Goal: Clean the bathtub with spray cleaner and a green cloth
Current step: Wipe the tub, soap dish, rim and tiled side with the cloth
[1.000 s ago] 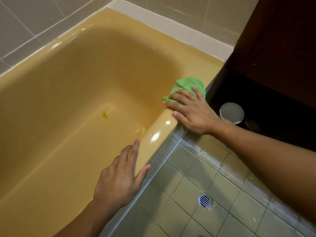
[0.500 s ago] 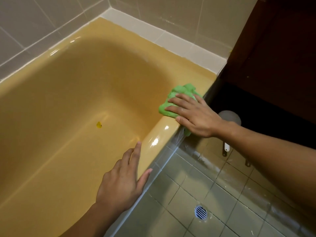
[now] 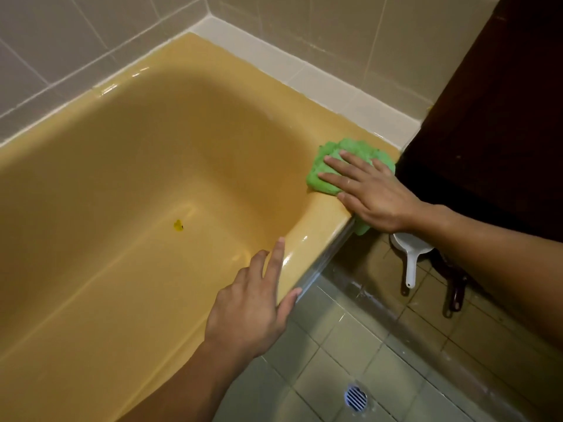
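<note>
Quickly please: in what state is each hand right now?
Left hand: open, fingers straight, resting on the rim of the glossy yellow bathtub.
Right hand: open, pressing the crumpled green cloth flat on the rim.

The right hand [image 3: 376, 197] lies flat at far right, fingers spread. The left hand [image 3: 251, 312] rests nearer, fingers straight, thumb splayed.

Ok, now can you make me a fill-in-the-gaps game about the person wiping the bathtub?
1. The right hand presses flat on a cloth coloured ____.
2. The left hand holds ____ and rests on the near rim of the bathtub.
3. The round slotted drain is set into the tiled ____.

Missing words: green; nothing; floor.
</note>
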{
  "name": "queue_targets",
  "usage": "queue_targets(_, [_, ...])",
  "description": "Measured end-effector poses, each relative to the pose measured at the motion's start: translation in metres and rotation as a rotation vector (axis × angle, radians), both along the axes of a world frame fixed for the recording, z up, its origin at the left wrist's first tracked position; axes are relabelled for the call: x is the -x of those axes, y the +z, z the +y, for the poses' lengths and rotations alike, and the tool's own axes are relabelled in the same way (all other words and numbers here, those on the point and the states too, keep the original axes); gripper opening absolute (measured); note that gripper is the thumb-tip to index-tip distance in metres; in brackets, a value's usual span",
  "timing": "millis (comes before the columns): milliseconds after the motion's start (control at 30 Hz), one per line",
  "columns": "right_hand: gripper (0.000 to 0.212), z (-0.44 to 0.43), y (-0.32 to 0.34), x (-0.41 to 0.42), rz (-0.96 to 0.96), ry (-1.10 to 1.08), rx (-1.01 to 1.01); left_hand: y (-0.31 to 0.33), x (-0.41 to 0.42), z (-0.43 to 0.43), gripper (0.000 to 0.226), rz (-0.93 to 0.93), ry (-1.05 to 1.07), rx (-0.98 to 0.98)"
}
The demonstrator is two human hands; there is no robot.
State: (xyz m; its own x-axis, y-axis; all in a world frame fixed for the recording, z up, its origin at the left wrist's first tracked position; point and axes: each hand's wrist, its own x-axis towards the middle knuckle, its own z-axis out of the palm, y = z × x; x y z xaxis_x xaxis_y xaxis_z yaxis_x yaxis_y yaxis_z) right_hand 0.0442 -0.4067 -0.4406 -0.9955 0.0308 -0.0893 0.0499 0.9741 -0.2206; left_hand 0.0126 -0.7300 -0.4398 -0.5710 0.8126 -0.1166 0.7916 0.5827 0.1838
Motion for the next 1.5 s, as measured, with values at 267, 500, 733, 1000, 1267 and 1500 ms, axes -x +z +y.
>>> queue_targets(267, [0.056,0.03,0.01,0.085,-0.091,0.122,-0.143,-0.003,0.009,0.041,0.083,-0.015,-0.003,-0.041])
queue_targets(500, [0.048,0.039,0.013,0.185,-0.066,0.243,-0.2,-0.008,0.011,0.061,0.087,-0.007,0.012,-0.066])
queue_targets(733, [0.05,0.034,0.015,0.221,-0.061,0.241,-0.248,-0.008,0.014,0.078,0.088,-0.038,0.031,-0.058])
queue_targets(1000, [0.051,0.024,0.006,0.088,0.027,-0.161,-0.007,-0.006,0.015,0.085,0.084,-0.002,0.0,-0.053])
queue_targets(1267, [0.065,-0.015,-0.009,0.026,0.16,-0.769,0.171,-0.005,0.018,0.104,0.081,-0.005,-0.013,-0.001])
queue_targets(1500, [0.043,-0.038,-0.016,0.012,0.546,-0.976,0.294,-0.002,0.021,0.108,0.075,-0.093,-0.064,-0.016])
